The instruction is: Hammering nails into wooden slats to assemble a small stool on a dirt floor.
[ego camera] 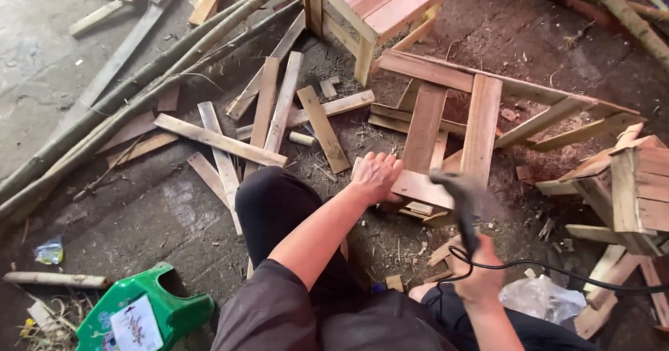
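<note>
Left hand [376, 175]: arm stretched forward across the bent left knee, palm down, fingers spread flat and pressing. Right hand [479, 276]: close in by the right thigh, wrist cocked up, fingers wrapped tight in a fist grip, knuckles toward the camera. Motion-blurred above the fist. Hands well apart, right one nearer the body.

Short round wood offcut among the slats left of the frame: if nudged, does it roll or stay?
The short round offcut looks cylindrical and lies on its side, so it would probably roll a little. Flat slats and chips crowd around it on rough ground, so it likely stops fast. It looks stiff, probably light. The left hand presses the wooden frame; the right hand holds a corded tool.
</note>
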